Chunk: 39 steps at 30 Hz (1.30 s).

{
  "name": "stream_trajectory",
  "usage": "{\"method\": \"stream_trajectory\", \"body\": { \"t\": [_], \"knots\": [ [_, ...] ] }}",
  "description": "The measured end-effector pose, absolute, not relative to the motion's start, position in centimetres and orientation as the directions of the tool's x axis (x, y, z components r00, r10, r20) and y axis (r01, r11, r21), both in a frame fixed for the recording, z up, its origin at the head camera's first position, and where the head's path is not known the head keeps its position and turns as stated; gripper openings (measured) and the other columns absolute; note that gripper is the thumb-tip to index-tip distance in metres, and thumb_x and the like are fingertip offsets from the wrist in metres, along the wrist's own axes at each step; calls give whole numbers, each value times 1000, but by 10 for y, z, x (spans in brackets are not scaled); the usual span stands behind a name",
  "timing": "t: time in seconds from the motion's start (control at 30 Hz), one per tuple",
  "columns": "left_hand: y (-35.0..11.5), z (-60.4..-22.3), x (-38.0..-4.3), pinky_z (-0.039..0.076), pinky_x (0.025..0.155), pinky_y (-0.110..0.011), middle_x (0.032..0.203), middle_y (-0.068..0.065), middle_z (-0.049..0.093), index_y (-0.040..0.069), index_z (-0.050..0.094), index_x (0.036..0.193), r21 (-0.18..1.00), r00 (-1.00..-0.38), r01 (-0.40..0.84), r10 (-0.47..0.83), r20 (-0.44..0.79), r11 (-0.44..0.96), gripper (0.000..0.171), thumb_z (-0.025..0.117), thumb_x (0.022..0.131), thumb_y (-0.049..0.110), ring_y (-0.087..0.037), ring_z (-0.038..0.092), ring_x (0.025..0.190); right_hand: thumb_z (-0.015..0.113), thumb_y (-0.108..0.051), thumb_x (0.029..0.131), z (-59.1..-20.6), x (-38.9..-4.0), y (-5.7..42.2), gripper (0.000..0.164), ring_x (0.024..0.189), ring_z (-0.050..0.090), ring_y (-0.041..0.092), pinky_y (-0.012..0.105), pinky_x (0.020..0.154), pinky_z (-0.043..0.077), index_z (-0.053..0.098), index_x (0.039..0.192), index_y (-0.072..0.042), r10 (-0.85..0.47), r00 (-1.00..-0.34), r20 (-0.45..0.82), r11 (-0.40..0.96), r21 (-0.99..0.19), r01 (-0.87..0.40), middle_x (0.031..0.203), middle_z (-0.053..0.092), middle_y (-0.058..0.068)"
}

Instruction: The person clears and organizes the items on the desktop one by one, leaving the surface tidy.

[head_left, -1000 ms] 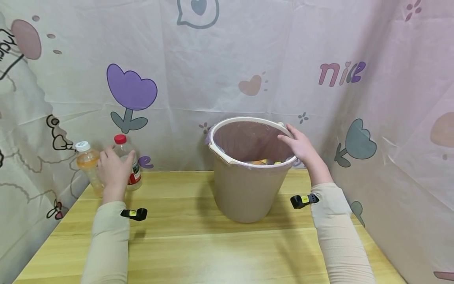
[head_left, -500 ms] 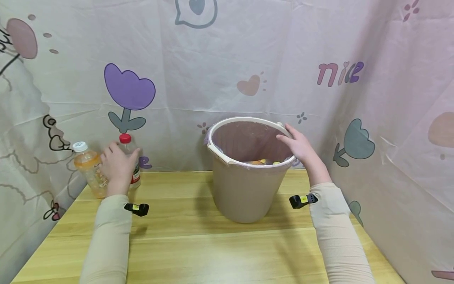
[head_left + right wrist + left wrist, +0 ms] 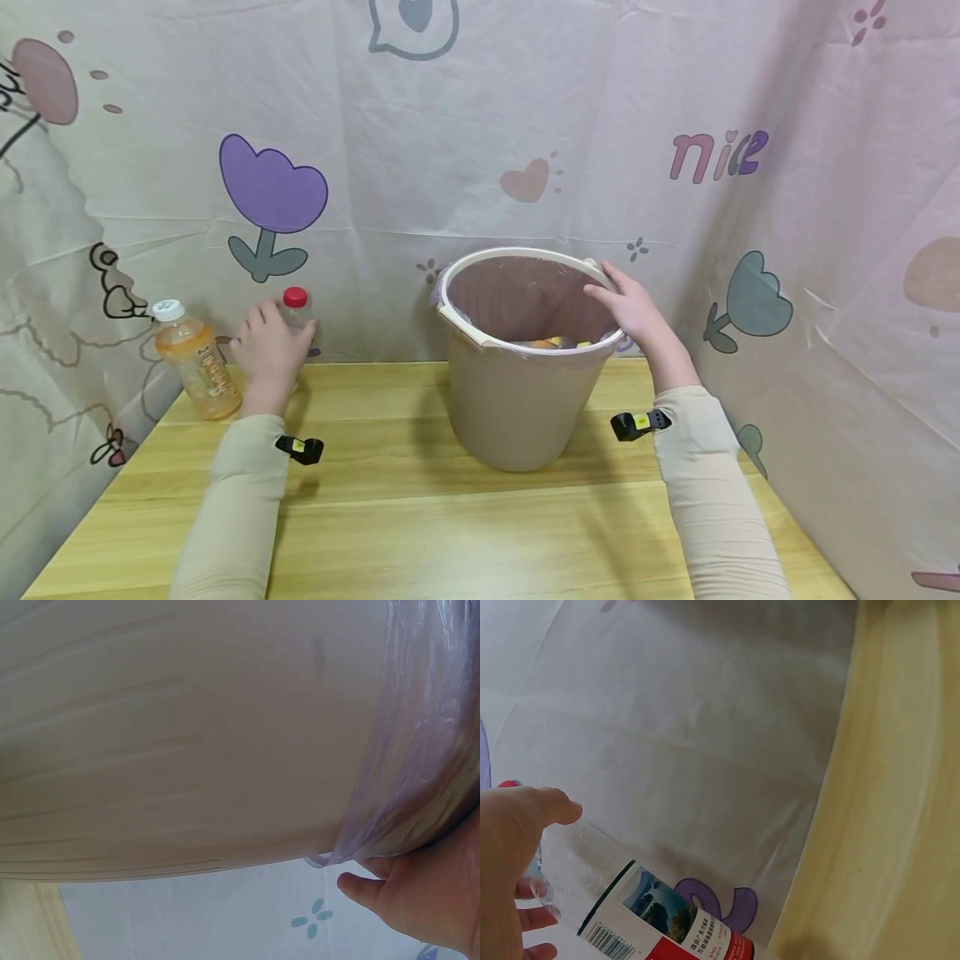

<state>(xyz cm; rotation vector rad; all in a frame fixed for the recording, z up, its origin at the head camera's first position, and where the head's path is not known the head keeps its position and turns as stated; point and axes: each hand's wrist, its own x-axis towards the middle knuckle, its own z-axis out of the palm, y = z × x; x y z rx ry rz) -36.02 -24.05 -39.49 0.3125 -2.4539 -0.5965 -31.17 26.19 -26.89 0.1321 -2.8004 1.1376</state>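
Observation:
With thumb and fingers around its upper part, my left hand (image 3: pixel 268 350) holds a clear plastic bottle (image 3: pixel 671 915) with a red cap. The hand covers much of this bottle in the head view; its label, with a landscape picture, shows in the left wrist view. Just left of that hand stands an orange-tinted bottle (image 3: pixel 197 368) with a white cap, leaning slightly. My right hand (image 3: pixel 636 312) grips the right rim of a beige trash bin (image 3: pixel 517 408), its thumb at the inner side. A thin purplish liner (image 3: pixel 375 772) folds over the rim.
Some orange and yellow items (image 3: pixel 555 342) lie inside the bin, partly hidden by its front rim. A light wooden table (image 3: pixel 420 542) carries everything. A printed cloth (image 3: pixel 420 167) hangs behind and along both sides.
My left hand has moved right with the red-capped bottle, away from the orange-tinted bottle, which now shows more fully. The right hand and the bin have stayed in place.

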Motion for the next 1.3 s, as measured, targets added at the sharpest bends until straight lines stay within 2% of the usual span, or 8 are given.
{"method": "stream_trajectory", "body": {
  "t": [0.17, 0.47, 0.77, 1.1, 1.3],
  "knots": [
    [-231, -403, -358, 38, 94, -67, 124, -30, 52, -2, 44, 132, 400, -788, -32, -269, 554, 916, 66, 65, 87, 42, -51, 49, 111, 45, -41, 100, -271, -312, 263, 73, 151, 11, 39, 60, 119, 13, 11, 157, -13, -35, -990, 139, 711, -693, -123, 164, 12, 16],
    [-225, -411, -352, 46, 80, -65, 117, -28, 59, 1, 52, 123, 286, -723, 79, -142, 676, 955, 59, 73, 81, 36, -50, 55, 99, 44, -46, 99, -272, -311, 263, 75, 151, 9, 38, 60, 120, 12, 10, 157, -13, -43, -989, 141, 709, -693, -129, 164, 11, 15],
    [-217, -410, -342, 46, 82, -67, 118, -26, 62, 1, 55, 124, 221, -640, 189, -51, 767, 957, 61, 78, 75, 30, -50, 57, 100, 44, -43, 100, -272, -310, 263, 74, 151, 10, 39, 60, 120, 12, 11, 157, -12, -41, -989, 142, 709, -693, -129, 164, 11, 16],
    [-202, -398, -327, 50, 69, -61, 112, -22, 64, 3, 57, 120, 136, -514, 299, 39, 857, 945, 60, 82, 70, 24, -46, 61, 95, 44, -45, 99, -272, -310, 263, 74, 151, 10, 40, 61, 119, 12, 11, 157, -12, -41, -989, 143, 716, -686, -129, 164, 12, 16],
    [-193, -390, -323, 53, 70, -60, 110, -21, 65, 3, 59, 117, 70, -409, 362, 91, 908, 930, 51, 76, 72, 20, -44, 61, 95, 44, -45, 100, -270, -311, 263, 74, 151, 10, 39, 61, 119, 12, 11, 157, -13, -43, -988, 147, 715, -686, -133, 164, 12, 15]
  ]
}}
